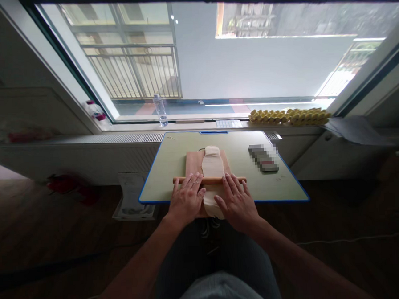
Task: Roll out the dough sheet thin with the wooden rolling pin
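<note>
A thin wooden rolling pin [211, 180] lies crosswise over a long flat strip of pale dough [212, 162]. Under the dough is a wooden cutting board [192, 161], whose near end sticks out past the table edge. My left hand [186, 198] rests on the pin's left part, fingers stretched out and a ring on one of them. On the right part lies my right hand [238, 201], palm down with its fingers apart, its thumb over the dough. Neither hand wraps round the pin. The dough's near end droops toward the board's front edge.
The small pale table [154, 185] has a blue rim. A phone-like object [265, 159], partly pixelated, lies on its right side. On the windowsill stand a clear bottle [160, 110], a purple-capped bottle [96, 111] and yellow egg cartons [288, 117]. A white box [135, 208] sits at lower left.
</note>
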The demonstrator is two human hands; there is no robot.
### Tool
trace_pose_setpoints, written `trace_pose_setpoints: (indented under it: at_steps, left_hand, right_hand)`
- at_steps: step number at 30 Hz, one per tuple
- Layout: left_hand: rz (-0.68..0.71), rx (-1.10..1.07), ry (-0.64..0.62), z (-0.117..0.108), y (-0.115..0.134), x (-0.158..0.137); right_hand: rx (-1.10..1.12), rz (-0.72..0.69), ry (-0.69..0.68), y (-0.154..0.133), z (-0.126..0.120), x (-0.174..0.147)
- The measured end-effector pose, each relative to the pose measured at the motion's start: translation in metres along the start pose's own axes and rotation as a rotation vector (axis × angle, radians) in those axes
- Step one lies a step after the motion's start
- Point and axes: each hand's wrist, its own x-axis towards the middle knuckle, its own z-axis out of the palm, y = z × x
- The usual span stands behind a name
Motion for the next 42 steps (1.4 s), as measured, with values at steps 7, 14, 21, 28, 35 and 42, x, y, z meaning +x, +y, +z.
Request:
trace_pose_setpoints:
  at_steps: [7, 14, 21, 28, 35, 42]
  left_hand:
    - [-0.024, 0.025, 0.024, -0.001, 0.004, 0.007]
    - [-0.101, 0.03, 0.014, 0.01, -0.002, 0.047]
    - [-0.186, -0.013, -0.005, 0.02, -0.011, 0.099]
    - [-0.32, -0.018, -0.043, 0.023, -0.017, 0.152]
    - [-0.421, -0.072, -0.127, 0.025, -0.027, 0.192]
    - [-0.48, -0.141, -0.1, 0.017, -0.03, 0.202]
  right_hand:
    - [0.046, 0.007, 0.005, 0.001, -0.002, 0.009]
    - [0.076, 0.049, -0.02, 0.009, -0.001, 0.053]
    - [0.059, 0.088, -0.002, 0.022, 0.004, 0.104]
    - [0.037, 0.09, 0.011, 0.036, 0.011, 0.151]
    - [0.093, 0.154, -0.121, 0.049, 0.01, 0.196]
    - [0.131, 0.003, 0.008, 0.046, 0.003, 0.174]
